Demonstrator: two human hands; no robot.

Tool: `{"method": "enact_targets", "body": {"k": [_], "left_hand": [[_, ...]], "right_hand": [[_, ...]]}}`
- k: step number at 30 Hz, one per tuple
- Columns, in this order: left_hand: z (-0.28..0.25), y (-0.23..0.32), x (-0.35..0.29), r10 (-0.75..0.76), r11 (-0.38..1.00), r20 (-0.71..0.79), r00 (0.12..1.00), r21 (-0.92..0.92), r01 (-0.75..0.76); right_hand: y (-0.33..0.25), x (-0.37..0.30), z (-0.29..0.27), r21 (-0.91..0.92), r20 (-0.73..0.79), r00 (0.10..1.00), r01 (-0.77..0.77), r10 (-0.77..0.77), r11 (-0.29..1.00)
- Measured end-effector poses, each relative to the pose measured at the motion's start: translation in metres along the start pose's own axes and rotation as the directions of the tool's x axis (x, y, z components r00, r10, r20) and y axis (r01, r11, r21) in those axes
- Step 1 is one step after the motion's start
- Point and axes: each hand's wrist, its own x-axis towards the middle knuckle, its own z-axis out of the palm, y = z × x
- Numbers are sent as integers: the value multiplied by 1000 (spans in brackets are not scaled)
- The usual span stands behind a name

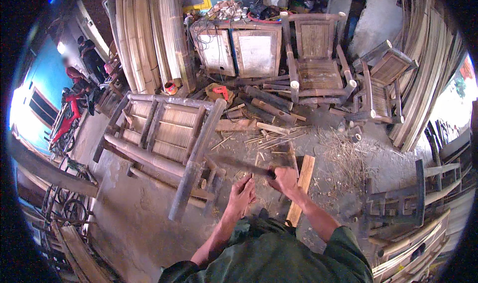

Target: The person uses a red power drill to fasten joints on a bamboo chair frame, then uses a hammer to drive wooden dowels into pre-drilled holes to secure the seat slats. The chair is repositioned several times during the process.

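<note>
My right hand (285, 179) is closed around the handle of a large knife (239, 163). Its dark blade points left and is smeared by motion. My left hand (242, 189) is pinched just below the blade, on what looks like a thin bamboo stick that is mostly hidden by the fingers. Left of my hands, a bamboo bench frame (172, 133) with slatted panels lies tilted on the floor. By my right forearm lies a pale wooden plank (301, 188).
Bamboo offcuts (273, 111), shavings (351, 156) and a red power tool (220, 92) lie ahead. Beyond stand a bamboo armchair (318, 73), a smaller chair (381, 96) and a white-doored cabinet (256, 51). A bamboo frame (420, 196) is at right. People sit near a red motorbike (67, 121).
</note>
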Motion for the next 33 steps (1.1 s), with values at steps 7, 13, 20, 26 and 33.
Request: {"method": "enact_targets", "body": {"k": [7, 13, 20, 26, 33], "left_hand": [[1, 2, 4, -42, 979, 7, 999, -201, 43], [11, 53, -23, -111, 991, 202, 973, -49, 123], [-7, 56, 31, -27, 999, 162, 986, 43, 20], [-5, 48, 44, -6, 1000, 163, 987, -12, 8], [-10, 74, -5, -86, 994, 154, 984, 82, 74]], "right_hand": [[11, 27, -6, -44, 99, 994, -45, 49, 998], [107, 41, -6, 92, -206, 857, -464, 473, 881], [25, 60, -33, 50, -146, 923, -353, 357, 934], [-3, 75, -24, -24, -65, 991, -123, 121, 992], [120, 61, -41, 91, -254, 858, -439, 448, 894]]}}
